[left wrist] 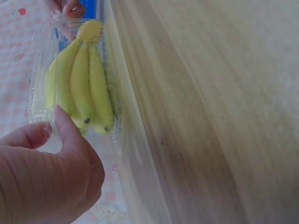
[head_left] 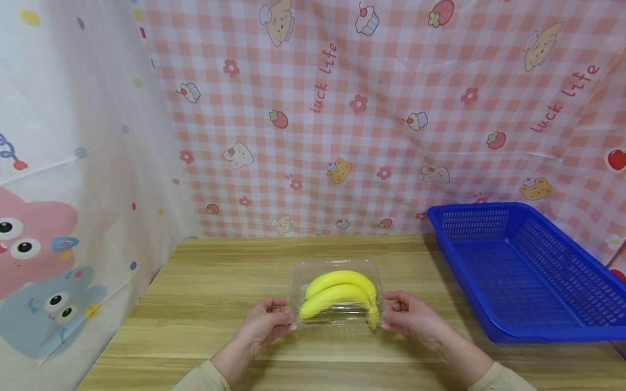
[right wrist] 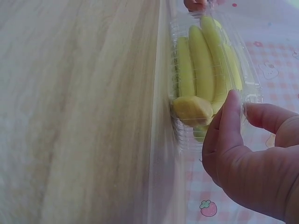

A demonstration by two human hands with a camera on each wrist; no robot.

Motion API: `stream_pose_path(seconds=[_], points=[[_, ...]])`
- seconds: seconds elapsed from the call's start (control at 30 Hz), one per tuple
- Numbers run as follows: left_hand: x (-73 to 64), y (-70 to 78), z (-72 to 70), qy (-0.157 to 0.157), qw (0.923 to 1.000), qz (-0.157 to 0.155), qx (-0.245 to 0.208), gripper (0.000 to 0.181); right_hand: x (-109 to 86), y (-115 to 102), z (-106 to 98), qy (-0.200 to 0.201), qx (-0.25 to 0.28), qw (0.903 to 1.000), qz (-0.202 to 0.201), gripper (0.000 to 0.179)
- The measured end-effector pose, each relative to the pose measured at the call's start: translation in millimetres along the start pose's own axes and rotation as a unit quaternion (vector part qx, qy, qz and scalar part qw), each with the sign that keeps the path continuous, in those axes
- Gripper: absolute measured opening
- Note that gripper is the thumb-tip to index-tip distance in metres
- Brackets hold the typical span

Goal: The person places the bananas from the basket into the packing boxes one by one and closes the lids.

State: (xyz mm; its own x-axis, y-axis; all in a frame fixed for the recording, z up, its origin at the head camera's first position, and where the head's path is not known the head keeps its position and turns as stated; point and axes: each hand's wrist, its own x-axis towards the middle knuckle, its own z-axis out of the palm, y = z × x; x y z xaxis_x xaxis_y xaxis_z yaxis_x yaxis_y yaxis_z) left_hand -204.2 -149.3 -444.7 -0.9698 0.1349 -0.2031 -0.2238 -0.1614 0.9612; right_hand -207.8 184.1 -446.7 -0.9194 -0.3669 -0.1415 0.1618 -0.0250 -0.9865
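Note:
A clear plastic clamshell box (head_left: 337, 325) stands on the table in the middle of the head view, a bunch of yellow bananas (head_left: 337, 298) inside it. The bananas' thick stem end points to the right. My left hand (head_left: 266, 323) pinches the left edge of the box between thumb and fingers. At the opposite end, my right hand (head_left: 411, 317) pinches the right edge in the same manner. Both wrist views show transparent plastic over the bananas, with the thumb and fingertips at the rim.
To the right sits a large blue plastic basket (head_left: 579, 332) with mesh walls. The wooden table (head_left: 220, 271) ends at the back against a pink checked cloth (head_left: 313, 146). A white cloth (head_left: 117, 163) with cartoon prints hangs on the left.

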Motion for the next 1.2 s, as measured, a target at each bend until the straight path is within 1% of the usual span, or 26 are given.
stream_pose_path(seconds=[0.13, 0.23, 0.47, 0.67, 0.9, 1.2], points=[[1.4, -1.4, 0.1, 0.004, 1.0, 0.005, 0.005, 0.045, -0.1, -0.2, 0.7, 0.003, -0.002, 1.0, 0.001, 0.065], [1.1, -0.8, 0.4, 0.007, 1.0, 0.002, 0.006, 0.045, -0.3, -0.5, 1.6, 0.007, -0.003, 1.0, 0.003, 0.065], [0.6, 0.6, 1.0, 0.0, 1.0, -0.001, -0.006, 0.045, -0.3, -1.0, 2.7, 0.021, -0.017, 0.9996, 0.0, 0.064], [0.2, 1.9, 2.5, 0.007, 1.0, -0.007, 0.001, 0.045, 0.3, 0.1, 2.4, 0.023, -0.025, 0.9994, -0.01, 0.063], [2.0, 1.5, 4.0, 0.014, 0.9999, 0.003, 0.006, 0.044, 3.7, 2.6, 0.9, 0.029, -0.032, 0.9989, -0.02, 0.061], [3.9, -0.2, 4.0, 0.012, 0.9999, 0.0, 0.011, 0.046, 4.7, 3.9, 0.3, 0.044, -0.053, 0.9975, -0.017, 0.059]])
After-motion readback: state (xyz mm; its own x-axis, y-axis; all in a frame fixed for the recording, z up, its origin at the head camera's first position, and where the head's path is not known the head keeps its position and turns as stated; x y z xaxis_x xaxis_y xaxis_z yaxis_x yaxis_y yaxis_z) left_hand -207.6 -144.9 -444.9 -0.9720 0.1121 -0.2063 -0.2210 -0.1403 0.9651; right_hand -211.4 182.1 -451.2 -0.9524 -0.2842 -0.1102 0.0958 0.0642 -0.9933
